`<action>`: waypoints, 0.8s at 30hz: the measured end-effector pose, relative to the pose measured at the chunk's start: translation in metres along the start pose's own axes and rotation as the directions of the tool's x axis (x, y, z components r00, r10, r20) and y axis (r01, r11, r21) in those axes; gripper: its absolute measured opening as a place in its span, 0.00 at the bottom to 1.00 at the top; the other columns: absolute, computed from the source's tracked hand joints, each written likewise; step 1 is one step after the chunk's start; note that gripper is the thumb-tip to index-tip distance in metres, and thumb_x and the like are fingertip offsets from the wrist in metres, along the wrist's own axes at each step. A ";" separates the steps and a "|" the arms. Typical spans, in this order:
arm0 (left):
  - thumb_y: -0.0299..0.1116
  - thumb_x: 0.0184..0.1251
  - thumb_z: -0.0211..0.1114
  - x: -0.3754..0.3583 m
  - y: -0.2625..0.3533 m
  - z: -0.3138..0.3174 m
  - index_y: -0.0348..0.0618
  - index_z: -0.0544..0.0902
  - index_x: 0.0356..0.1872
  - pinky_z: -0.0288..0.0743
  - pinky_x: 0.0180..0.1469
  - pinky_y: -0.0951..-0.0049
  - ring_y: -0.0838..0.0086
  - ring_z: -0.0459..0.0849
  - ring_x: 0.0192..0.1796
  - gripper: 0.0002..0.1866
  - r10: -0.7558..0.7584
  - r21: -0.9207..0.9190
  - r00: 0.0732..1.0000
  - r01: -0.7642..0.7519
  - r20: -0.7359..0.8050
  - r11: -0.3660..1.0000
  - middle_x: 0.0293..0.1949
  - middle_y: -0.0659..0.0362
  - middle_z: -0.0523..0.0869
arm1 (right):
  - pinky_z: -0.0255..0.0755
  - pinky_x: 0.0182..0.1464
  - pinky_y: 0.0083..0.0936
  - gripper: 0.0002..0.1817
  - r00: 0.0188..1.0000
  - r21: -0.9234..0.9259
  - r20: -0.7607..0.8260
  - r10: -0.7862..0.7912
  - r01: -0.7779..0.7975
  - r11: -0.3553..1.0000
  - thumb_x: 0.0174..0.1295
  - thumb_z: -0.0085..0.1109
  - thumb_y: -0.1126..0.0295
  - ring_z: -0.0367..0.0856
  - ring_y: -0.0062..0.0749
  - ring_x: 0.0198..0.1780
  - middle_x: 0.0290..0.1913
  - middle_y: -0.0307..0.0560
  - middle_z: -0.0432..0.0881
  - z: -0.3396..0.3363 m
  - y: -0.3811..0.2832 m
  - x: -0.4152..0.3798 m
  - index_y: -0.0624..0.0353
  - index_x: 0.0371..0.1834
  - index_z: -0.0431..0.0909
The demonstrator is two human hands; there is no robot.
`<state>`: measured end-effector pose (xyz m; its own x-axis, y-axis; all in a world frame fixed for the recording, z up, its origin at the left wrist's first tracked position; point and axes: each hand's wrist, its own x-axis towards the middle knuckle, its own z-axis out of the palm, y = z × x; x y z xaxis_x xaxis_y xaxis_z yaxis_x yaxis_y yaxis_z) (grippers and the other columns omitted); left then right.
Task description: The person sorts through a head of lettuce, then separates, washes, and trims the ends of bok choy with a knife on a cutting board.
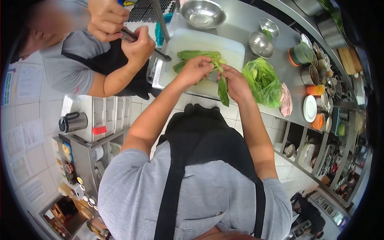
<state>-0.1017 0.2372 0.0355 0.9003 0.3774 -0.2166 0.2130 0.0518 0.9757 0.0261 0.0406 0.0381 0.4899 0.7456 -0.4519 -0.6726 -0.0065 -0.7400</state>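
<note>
Over a white cutting board (182, 40), both my hands hold leafy greens. My left hand (197, 70) has its fingers closed on the pale stems, with green leaves (192, 55) spreading beyond it across the board. My right hand (235, 82) pinches a stem beside it, and a long green leaf (223, 93) hangs down from those fingers past the board's near edge. Part of a shiny round object (212, 76) shows between and below my hands; its shape is mostly hidden. A plastic bag of greens (262, 82) lies right of the board.
A co-worker (92, 60) stands at the left, both hands on a dark-handled tool (129, 36). Metal bowls (203, 14) (261, 45) sit on the steel counter (240, 24). A pink cloth (286, 100) lies beside the bag; pots and a white plate (309, 108) stand at the right.
</note>
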 end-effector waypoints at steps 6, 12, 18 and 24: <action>0.40 0.89 0.69 -0.066 -0.030 -0.011 0.46 0.85 0.56 0.85 0.48 0.67 0.74 0.92 0.42 0.10 -0.329 -0.657 0.941 0.296 0.077 0.693 0.43 0.62 0.90 | 0.83 0.63 0.27 0.25 0.970 -0.149 0.176 0.167 -0.141 0.979 0.79 0.61 0.77 0.89 0.29 0.59 0.59 0.48 0.91 0.056 0.037 -0.013 0.72 0.78 0.82; 0.35 0.94 0.54 -0.126 -0.079 -0.092 0.45 0.82 0.58 0.87 0.61 0.54 0.61 0.93 0.56 0.10 -0.527 -0.879 0.849 0.227 -0.032 0.420 0.56 0.50 0.92 | 0.83 0.63 0.29 0.26 0.923 -0.479 0.346 0.166 0.023 0.877 0.85 0.65 0.65 0.86 0.25 0.61 0.62 0.42 0.89 0.108 0.060 -0.013 0.68 0.79 0.82; 0.37 0.87 0.64 -0.062 -0.162 -0.221 0.47 0.82 0.52 0.86 0.39 0.61 0.65 0.85 0.33 0.06 -0.582 -0.785 0.739 0.119 -0.339 0.608 0.37 0.57 0.88 | 0.84 0.61 0.31 0.28 0.922 -0.516 0.256 0.290 -0.123 0.848 0.85 0.66 0.59 0.88 0.27 0.59 0.61 0.43 0.90 0.098 0.056 -0.019 0.67 0.79 0.82; 0.45 0.81 0.75 0.013 -0.235 -0.276 0.46 0.85 0.54 0.81 0.45 0.68 0.67 0.85 0.37 0.15 -0.069 -0.471 0.939 -0.105 -0.338 0.876 0.39 0.58 0.87 | 0.85 0.60 0.32 0.27 0.978 -0.619 0.076 0.193 -0.105 0.779 0.85 0.65 0.59 0.91 0.30 0.57 0.60 0.46 0.93 0.046 0.047 -0.043 0.66 0.77 0.84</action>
<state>-0.2444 0.4851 -0.1873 0.7024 0.6631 -0.2589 -0.0870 0.4409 0.8933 -0.0518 0.0391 0.0451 0.3077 0.7786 -0.5469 -0.2323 -0.4959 -0.8367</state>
